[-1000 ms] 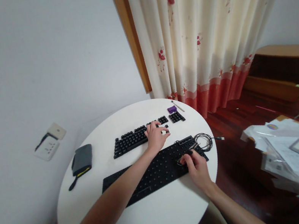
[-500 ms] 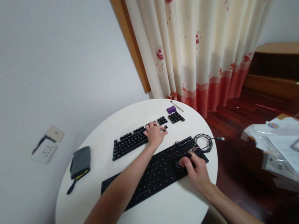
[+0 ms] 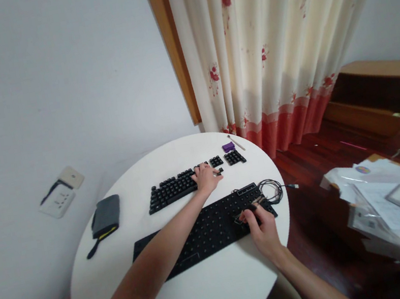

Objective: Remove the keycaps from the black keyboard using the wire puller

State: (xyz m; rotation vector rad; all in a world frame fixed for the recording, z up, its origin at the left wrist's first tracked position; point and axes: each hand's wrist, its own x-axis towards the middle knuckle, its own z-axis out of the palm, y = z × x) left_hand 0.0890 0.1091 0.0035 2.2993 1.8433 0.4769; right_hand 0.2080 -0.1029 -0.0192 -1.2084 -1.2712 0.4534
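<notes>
the left hand hides the keycaps under it, its grip unreadable, while the right hand pinches a small tool on the stripped keyboard.

My left hand covers the right end of the row of keycaps, so I can't tell whether its fingers pinch one. My right hand hides the corner of the bare keyboard base; what its fingertips press is too small to make out. Both forearms run off the bottom edge. The purple item is too small to identify, and the papers are cut off at right.
</notes>
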